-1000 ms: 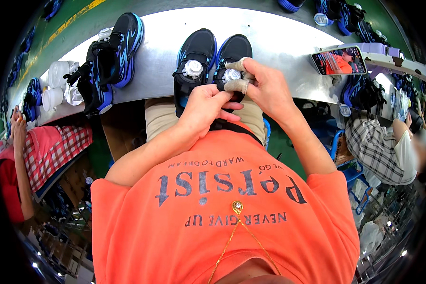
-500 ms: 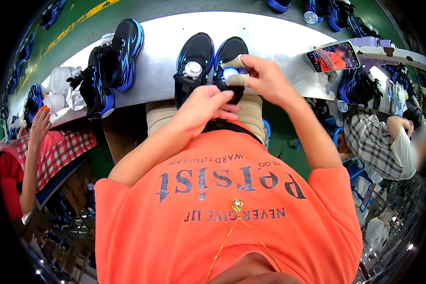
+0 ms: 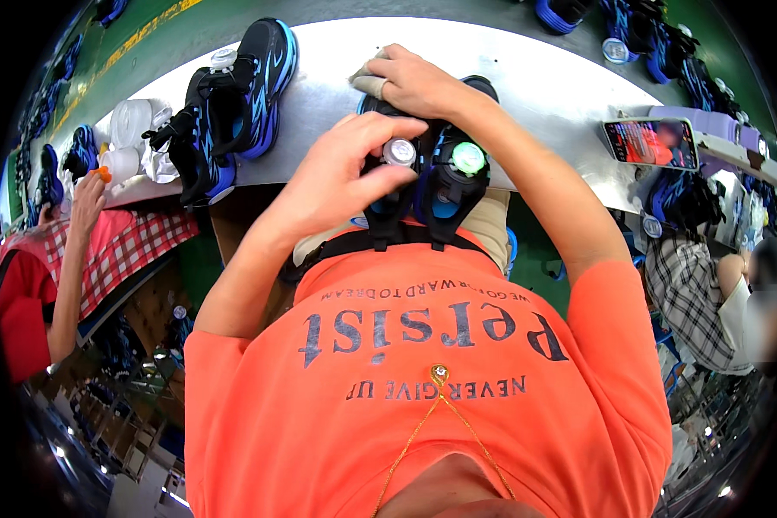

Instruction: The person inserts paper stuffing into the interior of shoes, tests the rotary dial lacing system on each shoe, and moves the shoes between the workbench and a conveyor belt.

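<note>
Grey workbench [image 3: 544,86] at a shoe line | left hand [image 3: 341,173] pinches the silver dial [image 3: 399,152] on a black-and-blue shoe pair [image 3: 436,173] | right hand [image 3: 414,79] (cloth-wrapped finger) curls closed over the shoes' far end, at the bench's near edge.

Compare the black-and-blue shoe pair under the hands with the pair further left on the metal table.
The black-and-blue shoe pair under the hands sits at the near table edge, heels over it; the left pair lies untouched, fully on the metal table.
The left hand pinches a round silver dial on the held pair while the right hand covers its toes; no hand is on the left pair.
Both are black with blue accents and round dials.
</note>
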The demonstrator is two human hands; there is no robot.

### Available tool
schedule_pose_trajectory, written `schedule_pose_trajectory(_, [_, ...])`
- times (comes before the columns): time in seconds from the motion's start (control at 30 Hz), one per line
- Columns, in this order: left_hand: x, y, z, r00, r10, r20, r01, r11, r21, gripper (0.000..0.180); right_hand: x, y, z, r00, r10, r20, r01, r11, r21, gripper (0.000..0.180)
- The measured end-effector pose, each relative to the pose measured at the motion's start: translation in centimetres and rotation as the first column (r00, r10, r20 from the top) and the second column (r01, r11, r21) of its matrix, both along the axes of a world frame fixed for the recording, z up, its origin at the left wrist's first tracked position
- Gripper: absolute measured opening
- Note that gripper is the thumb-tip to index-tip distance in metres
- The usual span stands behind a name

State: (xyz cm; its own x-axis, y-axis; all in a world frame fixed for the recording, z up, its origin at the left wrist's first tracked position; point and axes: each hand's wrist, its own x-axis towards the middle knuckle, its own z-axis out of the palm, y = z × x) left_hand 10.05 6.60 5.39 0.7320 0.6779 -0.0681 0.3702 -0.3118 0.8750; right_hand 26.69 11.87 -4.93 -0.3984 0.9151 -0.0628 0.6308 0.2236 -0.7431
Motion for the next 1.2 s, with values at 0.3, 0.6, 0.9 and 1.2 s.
schedule_pose_trajectory(0.3, [0.2,0.5,-0.3,0.993,0.077,-0.09,-0.078,0.997,-0.014,0.037,0.3,-0.1,0.9,0.999,-0.02,-0.026,0.019,0.999,-0.028,0.031])
schedule_pose_trajectory(0.6, [-0.2,1.0,-0.7,0.985,0.086,-0.15,-0.068,0.99,0.125,0.044,0.3,0.5,0.4,1.0,-0.029,-0.009,0.029,1.0,0.005,0.033])
schedule_pose_trajectory(0.9, [-0.7,1.7,-0.8,0.998,0.004,-0.065,0.0,0.998,0.058,0.049,0.4,0.4,0.6,0.999,-0.024,-0.024,0.023,1.0,-0.006,0.033])
schedule_pose_trajectory(1.2, [-2.4,4.5,-2.9,0.957,-0.225,0.184,0.278,0.892,-0.356,0.048,0.1,0.3,0.7,1.0,-0.007,-0.019,0.007,1.0,-0.01,0.034])
